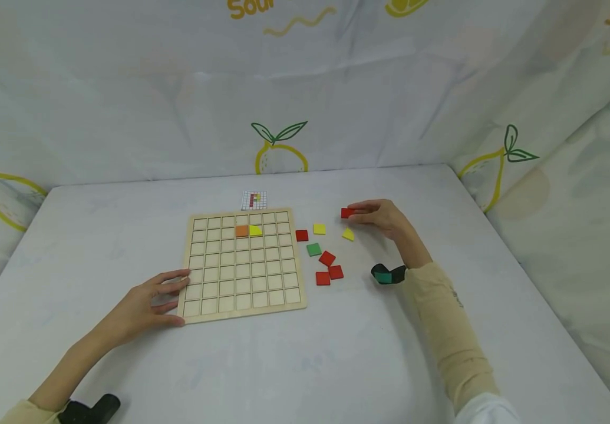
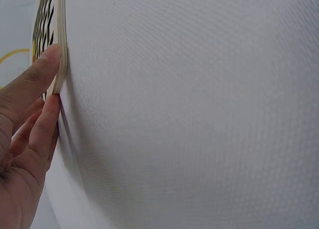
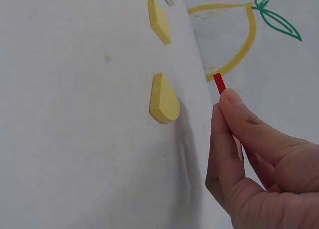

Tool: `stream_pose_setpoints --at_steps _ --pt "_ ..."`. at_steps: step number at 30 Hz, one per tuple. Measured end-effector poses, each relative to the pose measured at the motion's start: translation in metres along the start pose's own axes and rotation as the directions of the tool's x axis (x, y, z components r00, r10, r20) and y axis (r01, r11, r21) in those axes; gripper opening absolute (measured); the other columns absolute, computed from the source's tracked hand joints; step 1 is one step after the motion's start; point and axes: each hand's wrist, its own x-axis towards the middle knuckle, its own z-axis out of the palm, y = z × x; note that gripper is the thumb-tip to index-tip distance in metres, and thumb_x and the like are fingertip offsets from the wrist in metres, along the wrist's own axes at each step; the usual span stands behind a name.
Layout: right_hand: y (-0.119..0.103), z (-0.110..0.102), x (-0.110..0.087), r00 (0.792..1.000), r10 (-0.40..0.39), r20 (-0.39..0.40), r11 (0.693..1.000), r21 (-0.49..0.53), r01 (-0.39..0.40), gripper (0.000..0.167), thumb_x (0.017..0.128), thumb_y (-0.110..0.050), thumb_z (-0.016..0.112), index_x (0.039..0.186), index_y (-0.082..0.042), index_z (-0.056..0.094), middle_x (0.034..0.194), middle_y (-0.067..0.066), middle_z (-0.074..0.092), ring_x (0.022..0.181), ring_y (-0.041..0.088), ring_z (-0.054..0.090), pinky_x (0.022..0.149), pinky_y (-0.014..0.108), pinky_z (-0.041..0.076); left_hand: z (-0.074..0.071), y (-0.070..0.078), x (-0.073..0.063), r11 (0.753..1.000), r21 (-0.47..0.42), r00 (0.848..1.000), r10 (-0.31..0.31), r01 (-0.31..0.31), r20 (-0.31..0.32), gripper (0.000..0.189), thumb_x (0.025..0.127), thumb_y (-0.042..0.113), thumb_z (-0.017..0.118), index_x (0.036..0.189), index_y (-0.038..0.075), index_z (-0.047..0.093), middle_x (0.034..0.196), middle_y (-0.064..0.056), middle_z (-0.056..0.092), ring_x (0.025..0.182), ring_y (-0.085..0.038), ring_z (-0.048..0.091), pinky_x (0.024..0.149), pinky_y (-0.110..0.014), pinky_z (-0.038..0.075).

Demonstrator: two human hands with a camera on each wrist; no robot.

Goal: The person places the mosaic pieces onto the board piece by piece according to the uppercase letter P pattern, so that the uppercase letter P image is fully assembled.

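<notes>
Between the thumb and fingertips of my right hand (image 1: 384, 217) a red square tile (image 1: 346, 212) is pinched, held above the table; the right wrist view shows the tile (image 3: 219, 82) edge-on. My left hand (image 1: 142, 306) rests against the left side of a wooden grid board (image 1: 249, 316), thumb near its front left corner and fingers spread along the edge. In the left wrist view the thumb and a finger touch the board's rim (image 2: 62, 39). An orange square tile (image 1: 241, 231) and a yellow quarter-round tile (image 1: 255, 230) lie side by side in board cells.
Right of the board lie several red tiles (image 1: 323, 278), a green tile (image 1: 313, 249), a yellow square tile (image 1: 319, 229) and a yellow quarter-round tile (image 1: 348, 234). A small printed pattern card (image 1: 254, 200) lies behind the board. White lemon-print fabric (image 1: 368, 106) hangs around the table.
</notes>
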Motion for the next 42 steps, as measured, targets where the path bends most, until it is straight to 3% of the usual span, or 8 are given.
stream_pose_setpoints --at_steps 6,24,33,38,42 --pt "-0.002 0.006 -0.003 1.0 0.001 0.017 1.0 0.007 -0.001 0.044 0.091 -0.002 0.064 0.134 0.0 0.053 0.137 0.019 0.05 0.124 0.03 0.047 0.107 0.036 0.045 0.0 0.0 0.0 1.0 -0.002 1.0 -0.012 0.012 0.004 0.077 0.069 0.01 0.084 0.133 -0.012 0.048 0.148 -0.022 0.035 0.122 -0.043 0.047 0.088 -0.022 0.056" --pt "-0.009 0.035 -0.004 0.996 -0.042 0.081 0.999 0.013 0.041 0.042 0.088 -0.004 0.068 0.129 0.001 0.058 0.128 0.017 0.055 0.112 0.026 0.053 0.1 0.029 0.051 -0.001 -0.004 -0.002 1.0 -0.002 1.0 0.022 -0.022 0.009 0.079 0.071 0.013 0.083 0.137 -0.009 0.046 0.148 -0.021 0.036 0.12 -0.041 0.05 0.088 -0.022 0.056" --pt "-0.02 0.052 -0.005 0.992 -0.058 0.111 0.997 0.059 0.052 0.04 0.087 -0.002 0.07 0.126 0.002 0.06 0.115 0.011 0.06 0.097 0.019 0.058 0.085 0.02 0.057 0.0 -0.003 -0.001 0.999 0.049 1.0 0.012 -0.012 -0.001 0.077 0.07 0.014 0.084 0.135 -0.009 0.048 0.148 -0.02 0.036 0.117 -0.04 0.053 0.086 -0.021 0.057" --pt "-0.024 0.061 -0.004 0.988 -0.078 0.136 0.993 0.099 0.064 0.039 0.086 0.0 0.07 0.124 0.005 0.06 0.103 0.006 0.063 0.087 0.014 0.061 0.084 0.023 0.059 0.0 -0.004 -0.001 0.999 0.04 1.0 0.017 -0.017 -0.001 0.074 0.07 0.013 0.083 0.132 -0.011 0.05 0.149 -0.019 0.034 0.118 -0.04 0.053 0.087 -0.021 0.057" --pt "-0.027 0.067 -0.003 0.985 -0.085 0.15 0.99 0.122 0.067 0.039 0.086 0.0 0.07 0.123 0.005 0.061 0.099 0.004 0.064 0.085 0.012 0.062 0.091 0.03 0.057 0.0 -0.004 0.0 0.999 0.029 1.0 0.014 -0.014 -0.001 0.073 0.071 0.013 0.083 0.132 -0.011 0.051 0.149 -0.018 0.034 0.119 -0.041 0.05 0.087 -0.021 0.056"
